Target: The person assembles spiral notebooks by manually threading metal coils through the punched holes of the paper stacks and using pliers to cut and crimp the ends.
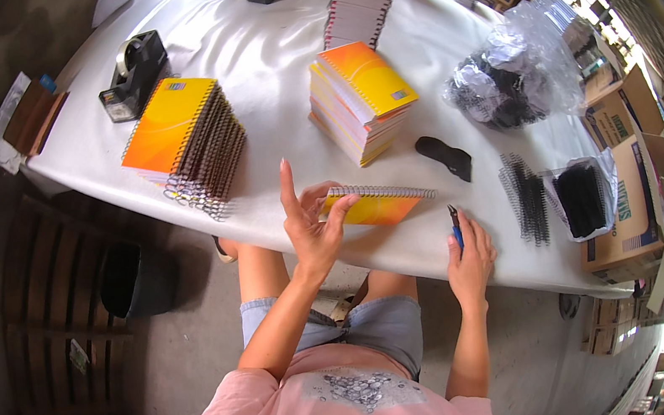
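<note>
Near edge of the worktop point(273, 122): the left hand point(318, 238) pinches a spiral-bound notebook point(375, 209), index finger point(287, 186) raised; the right hand's point(470, 269) fingers grip blue-handled pliers point(457, 234). Coil finishing seems in hand, likely calling next for pliers at the coil point(393, 192).

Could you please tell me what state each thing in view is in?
Left hand: gripping the notebook, index finger raised
Notebook: spiral-bound, coil edge uppermost
Right hand: holding the pliers
Pliers: in hand, jaws too small to judge
Left notebook pile: stacked, coil-bound
Middle notebook pile: stacked
Nearer tape dispenser: loaded with a roll
Cardboard box: flaps open
Bin: open-topped
</note>
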{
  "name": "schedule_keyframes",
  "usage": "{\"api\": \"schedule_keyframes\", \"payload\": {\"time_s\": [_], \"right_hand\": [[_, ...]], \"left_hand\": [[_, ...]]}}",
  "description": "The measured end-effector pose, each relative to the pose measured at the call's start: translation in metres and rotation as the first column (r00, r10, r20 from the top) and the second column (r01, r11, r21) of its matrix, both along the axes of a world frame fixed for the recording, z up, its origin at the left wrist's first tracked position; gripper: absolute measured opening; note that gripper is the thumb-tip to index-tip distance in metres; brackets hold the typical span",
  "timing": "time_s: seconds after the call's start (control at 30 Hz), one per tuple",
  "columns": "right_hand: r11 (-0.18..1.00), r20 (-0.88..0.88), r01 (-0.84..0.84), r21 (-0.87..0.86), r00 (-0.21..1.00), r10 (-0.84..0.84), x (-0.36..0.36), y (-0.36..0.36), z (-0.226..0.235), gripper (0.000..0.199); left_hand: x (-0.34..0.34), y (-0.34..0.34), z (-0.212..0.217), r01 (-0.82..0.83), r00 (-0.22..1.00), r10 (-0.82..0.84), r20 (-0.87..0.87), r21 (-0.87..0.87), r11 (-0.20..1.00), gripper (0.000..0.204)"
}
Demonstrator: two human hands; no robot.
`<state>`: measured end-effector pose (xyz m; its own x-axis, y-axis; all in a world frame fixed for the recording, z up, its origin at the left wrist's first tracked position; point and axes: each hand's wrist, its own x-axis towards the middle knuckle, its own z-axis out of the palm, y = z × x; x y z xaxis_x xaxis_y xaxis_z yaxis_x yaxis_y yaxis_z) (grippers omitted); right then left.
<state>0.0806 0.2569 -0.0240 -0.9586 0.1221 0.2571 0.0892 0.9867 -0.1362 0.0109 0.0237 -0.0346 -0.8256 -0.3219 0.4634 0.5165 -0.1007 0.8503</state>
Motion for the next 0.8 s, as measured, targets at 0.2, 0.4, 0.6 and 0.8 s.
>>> {"api": "schedule_keyframes", "payload": {"time_s": [0.2,0.4,0.6,0.8], "right_hand": [[0.811,-0.367,-0.391,-0.434,0.899,0.238,0.001,-0.072,0.058,0.033],[0.814,-0.372,-0.529,-0.239,0.824,0.427,-0.007,-0.11,0.081,0.031],[0.811,-0.306,-0.541,-0.223,0.829,0.469,-0.014,-0.117,0.08,0.032],[0.808,-0.262,-0.539,-0.237,0.837,0.481,-0.013,-0.119,0.084,0.032]], "left_hand": [[0.003,-0.003,0.004,-0.052,0.998,0.054,-0.017,0.103,0.993,0.1],[0.009,-0.011,0.007,-0.161,0.986,0.146,-0.075,-0.27,0.949,0.105],[0.014,-0.011,0.016,-0.106,0.994,0.107,0.005,-0.106,0.989,0.104],[0.016,-0.016,0.017,-0.141,0.989,0.129,-0.069,-0.202,0.969,0.101]]}}
